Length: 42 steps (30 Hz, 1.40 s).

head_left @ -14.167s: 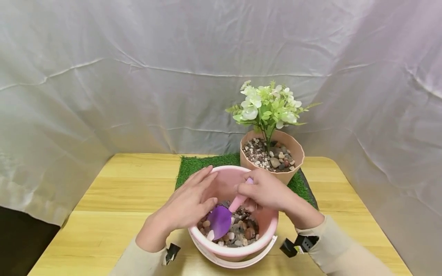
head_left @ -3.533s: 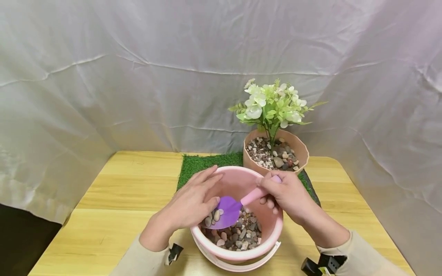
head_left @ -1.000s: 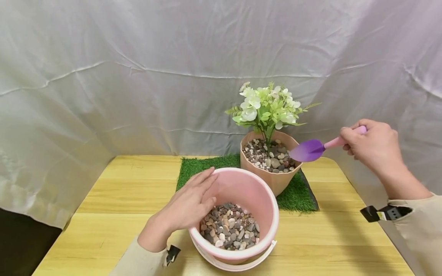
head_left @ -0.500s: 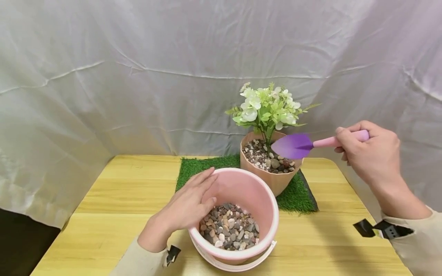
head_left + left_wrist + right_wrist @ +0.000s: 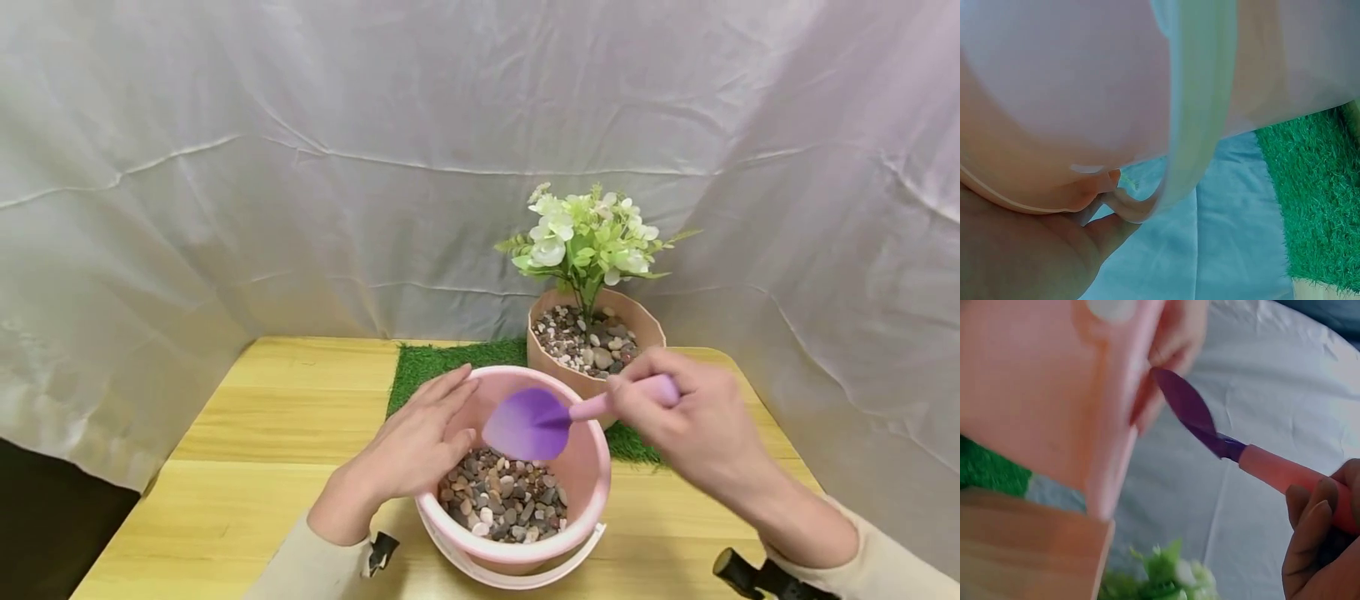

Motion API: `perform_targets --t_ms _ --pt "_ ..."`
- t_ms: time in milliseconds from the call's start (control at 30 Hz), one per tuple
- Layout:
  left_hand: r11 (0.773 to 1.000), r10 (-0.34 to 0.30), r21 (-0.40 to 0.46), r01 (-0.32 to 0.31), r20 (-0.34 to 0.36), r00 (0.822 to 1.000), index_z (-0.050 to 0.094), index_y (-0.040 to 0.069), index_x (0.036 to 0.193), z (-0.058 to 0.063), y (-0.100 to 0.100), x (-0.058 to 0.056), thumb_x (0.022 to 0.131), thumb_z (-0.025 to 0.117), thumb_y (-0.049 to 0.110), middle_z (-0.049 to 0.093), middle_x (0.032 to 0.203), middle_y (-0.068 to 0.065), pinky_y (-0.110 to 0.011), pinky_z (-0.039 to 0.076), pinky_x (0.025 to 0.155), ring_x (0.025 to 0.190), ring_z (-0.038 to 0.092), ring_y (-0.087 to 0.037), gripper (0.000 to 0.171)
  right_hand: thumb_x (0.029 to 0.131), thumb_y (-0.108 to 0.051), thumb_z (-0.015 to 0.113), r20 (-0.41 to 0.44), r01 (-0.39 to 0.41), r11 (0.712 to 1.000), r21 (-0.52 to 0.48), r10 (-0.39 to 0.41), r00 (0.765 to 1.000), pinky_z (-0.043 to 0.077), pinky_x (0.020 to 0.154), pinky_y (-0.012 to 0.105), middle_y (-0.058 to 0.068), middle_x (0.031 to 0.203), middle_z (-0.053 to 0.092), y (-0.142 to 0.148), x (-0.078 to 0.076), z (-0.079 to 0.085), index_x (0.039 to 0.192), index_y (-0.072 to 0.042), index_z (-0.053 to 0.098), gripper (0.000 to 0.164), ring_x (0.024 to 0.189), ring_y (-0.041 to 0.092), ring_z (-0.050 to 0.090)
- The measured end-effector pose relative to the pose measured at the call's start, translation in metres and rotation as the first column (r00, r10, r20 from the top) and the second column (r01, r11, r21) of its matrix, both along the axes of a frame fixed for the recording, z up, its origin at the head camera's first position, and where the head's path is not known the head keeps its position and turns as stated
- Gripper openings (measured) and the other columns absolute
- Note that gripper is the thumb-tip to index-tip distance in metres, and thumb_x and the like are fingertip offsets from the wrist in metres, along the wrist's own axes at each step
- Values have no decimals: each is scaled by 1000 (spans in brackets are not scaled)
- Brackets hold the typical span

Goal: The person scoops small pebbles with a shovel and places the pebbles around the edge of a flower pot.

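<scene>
My right hand (image 5: 682, 412) grips the pink handle of a small trowel (image 5: 528, 423), and the handle also shows in the fingers (image 5: 1310, 519) in the right wrist view. Its purple blade hangs inside the mouth of a pink bucket (image 5: 588, 500), above the pebbles (image 5: 506, 500) in the bottom, with no stones visible on it. My left hand (image 5: 412, 450) holds the bucket's left rim, thumb on the inner side. In the left wrist view, a finger reaches beside the bucket's looped white handle (image 5: 1200, 94). That hand hides part of the rim.
Behind the bucket, a peach flowerpot (image 5: 555, 358) holds pebbles and a white-flowered plant (image 5: 592, 237). It stands on a green turf mat (image 5: 423, 367) on the wooden table (image 5: 300, 417). Grey cloth (image 5: 375, 167) hangs around the back and sides.
My right hand has brought the trowel from over the flowerpot leftward and nearer, into the bucket's mouth. Earlier, the blade carried pebbles up from the bucket. My left hand stays at the rim.
</scene>
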<state>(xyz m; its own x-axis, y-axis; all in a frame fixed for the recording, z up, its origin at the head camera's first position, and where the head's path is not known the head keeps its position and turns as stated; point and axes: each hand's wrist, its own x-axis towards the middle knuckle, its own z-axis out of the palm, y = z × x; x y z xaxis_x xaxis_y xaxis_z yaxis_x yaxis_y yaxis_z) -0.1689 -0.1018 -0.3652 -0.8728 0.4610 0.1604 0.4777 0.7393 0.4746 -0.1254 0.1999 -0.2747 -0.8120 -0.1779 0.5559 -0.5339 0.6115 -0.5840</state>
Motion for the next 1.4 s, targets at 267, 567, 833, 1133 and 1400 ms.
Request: perform_targets --t_ms 267,567,833,1133,1400 --pt "1000 0 2 0 2 1000 38 11 164 -2 1 -1 103 59 35 22 176 -2 -55 23 131 162 22 -29 69 98 -22 68 -291 -84 953 292 172 941 39 44 11 -19 67 69 -16 -7 -29 81 -25 62 18 54 -8 48" --pt "1000 3 2 -3 -1 1000 38 12 164 -2 2 -1 103 59 37 21 176 -1 -56 23 131 162 22 -29 69 111 -38 36 -525 70 884 463 210 825 32 36 21 -17 55 35 -31 -18 -57 76 -21 50 42 47 -1 33" --pt "1000 -9 11 9 -9 1000 38 13 164 1 4 -3 103 59 36 21 177 0 -54 24 131 162 22 -27 68 112 -36 34 -464 96 828 552 209 861 39 34 30 -13 53 41 -49 -14 -72 82 -17 61 45 41 9 42" --pt "1000 -10 16 9 5 1000 38 14 165 2 6 -2 103 59 35 22 177 0 -52 24 132 162 22 -27 68 96 -22 67 -343 -7 864 504 207 916 39 41 23 -12 56 44 -61 -16 -77 77 -18 54 23 48 4 44" --pt "1000 9 15 -9 6 1000 38 13 165 2 2 -1 103 58 35 22 176 -1 -54 23 131 162 22 -27 68 92 -22 74 -83 -5 913 408 42 996 32 43 19 -15 55 32 -62 -20 -77 69 -22 45 37 47 3 36"
